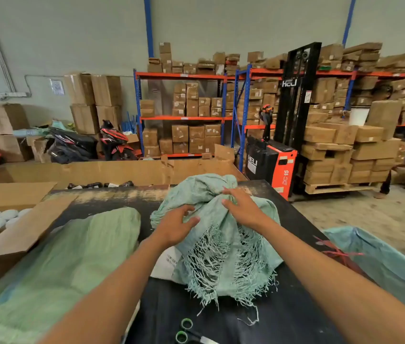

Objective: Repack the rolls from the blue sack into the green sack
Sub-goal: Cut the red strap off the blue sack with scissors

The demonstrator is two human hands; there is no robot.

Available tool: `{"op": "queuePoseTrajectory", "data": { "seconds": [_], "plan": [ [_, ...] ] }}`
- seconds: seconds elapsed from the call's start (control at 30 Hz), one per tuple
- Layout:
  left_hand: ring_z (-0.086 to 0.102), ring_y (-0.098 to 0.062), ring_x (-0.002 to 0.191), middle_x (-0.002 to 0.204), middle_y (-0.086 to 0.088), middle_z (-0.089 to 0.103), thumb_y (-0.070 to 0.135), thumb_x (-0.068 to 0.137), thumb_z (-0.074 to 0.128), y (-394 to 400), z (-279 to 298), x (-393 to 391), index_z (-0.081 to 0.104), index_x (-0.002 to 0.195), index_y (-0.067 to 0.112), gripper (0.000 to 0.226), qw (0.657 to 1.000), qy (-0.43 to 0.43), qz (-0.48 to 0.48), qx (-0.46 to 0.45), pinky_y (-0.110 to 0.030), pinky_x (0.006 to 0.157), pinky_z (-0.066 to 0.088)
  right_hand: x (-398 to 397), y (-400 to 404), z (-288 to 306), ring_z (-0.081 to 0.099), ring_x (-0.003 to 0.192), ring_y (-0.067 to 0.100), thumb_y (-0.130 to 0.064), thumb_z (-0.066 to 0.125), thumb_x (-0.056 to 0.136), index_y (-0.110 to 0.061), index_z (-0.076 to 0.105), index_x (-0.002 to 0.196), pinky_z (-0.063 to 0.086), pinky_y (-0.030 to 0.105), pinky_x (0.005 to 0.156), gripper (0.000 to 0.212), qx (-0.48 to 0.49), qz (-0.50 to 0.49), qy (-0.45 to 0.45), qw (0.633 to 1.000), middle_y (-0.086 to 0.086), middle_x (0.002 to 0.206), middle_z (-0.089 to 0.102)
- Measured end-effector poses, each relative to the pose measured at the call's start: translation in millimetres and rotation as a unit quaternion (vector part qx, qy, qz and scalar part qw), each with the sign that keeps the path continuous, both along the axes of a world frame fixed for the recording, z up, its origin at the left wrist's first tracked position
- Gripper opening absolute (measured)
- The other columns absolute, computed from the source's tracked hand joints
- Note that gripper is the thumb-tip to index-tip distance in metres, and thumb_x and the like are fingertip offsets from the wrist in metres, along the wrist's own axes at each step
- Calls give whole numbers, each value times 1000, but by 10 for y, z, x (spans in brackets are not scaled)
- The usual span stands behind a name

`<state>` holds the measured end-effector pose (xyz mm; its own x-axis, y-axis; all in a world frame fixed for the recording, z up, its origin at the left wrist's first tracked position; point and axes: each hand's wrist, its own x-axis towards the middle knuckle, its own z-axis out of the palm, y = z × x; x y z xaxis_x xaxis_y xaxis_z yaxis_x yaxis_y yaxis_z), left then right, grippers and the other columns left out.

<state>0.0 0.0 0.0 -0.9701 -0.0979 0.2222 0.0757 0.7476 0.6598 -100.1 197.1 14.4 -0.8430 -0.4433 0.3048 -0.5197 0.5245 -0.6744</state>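
I see both hands on the crumpled green sack (223, 234) in the middle of the dark table (295, 219). The left hand (176, 225) has its fingers curled into the cloth on the near-left side of the bundle, and the right hand (242, 207) lies on top with fingers bent over the fabric; I cannot tell for sure whether the right one really pinches it or only presses. The two hands are close but not touching.

The main risk, as I judge it, is the frayed edge (223, 269): loose threads hang toward me, and a strong pull to open the mouth could tear the weave more, so rolls could later slip out. The threads could also catch on the scissors (186, 331) lying at the near edge of the table.

The green sack is bunched, so its long axis is hard to read; it seems to run from near to far, with the frayed open end pointing near and the gathered end pointing far. A second, filled pale green sack (55, 264) lies on the left, its long axis going from near-left to far-right. The blue sack (380, 259) stands at the right, beside the table, mouth up.
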Motion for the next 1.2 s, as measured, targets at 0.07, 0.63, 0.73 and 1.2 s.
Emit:
{"op": "queuePoseTrajectory", "data": {
  "seconds": [0.07,0.63,0.73,1.2],
  "plan": [
    [42,-24,136,150,-7,44,37,96,57,26,-93,-103,40,147,13,59,999,-32,-5,-28,-35,109,35,-165,99,-120,37,140,25,-27,53,97,-23,49,140,29,47,116,43,30,-36,6,999,4,148,44],
    [58,-34,95,104,-15,62,7,99,42,-194,-305,-1124,55,116,5,22,973,73,218,-8,-37,74,41,-1328,458,-460,60,80,11,-17,54,100,-14,70,100,45,26,70,16,-125,26,-176,976,-5,87,68],
    [53,-28,83,95,-15,61,6,98,41,-412,-250,-1119,56,105,5,17,965,64,253,25,-34,68,34,-1234,339,-219,63,79,4,-14,54,100,-8,69,110,46,20,69,19,-222,26,-164,961,-4,92,70],
    [58,-29,76,105,-15,62,7,86,48,-217,-402,-675,41,133,28,53,995,82,-30,45,-36,69,49,38,393,-914,40,120,29,-24,63,88,-19,34,151,41,43,95,69,90,-131,193,968,10,136,41]
  ]
}}
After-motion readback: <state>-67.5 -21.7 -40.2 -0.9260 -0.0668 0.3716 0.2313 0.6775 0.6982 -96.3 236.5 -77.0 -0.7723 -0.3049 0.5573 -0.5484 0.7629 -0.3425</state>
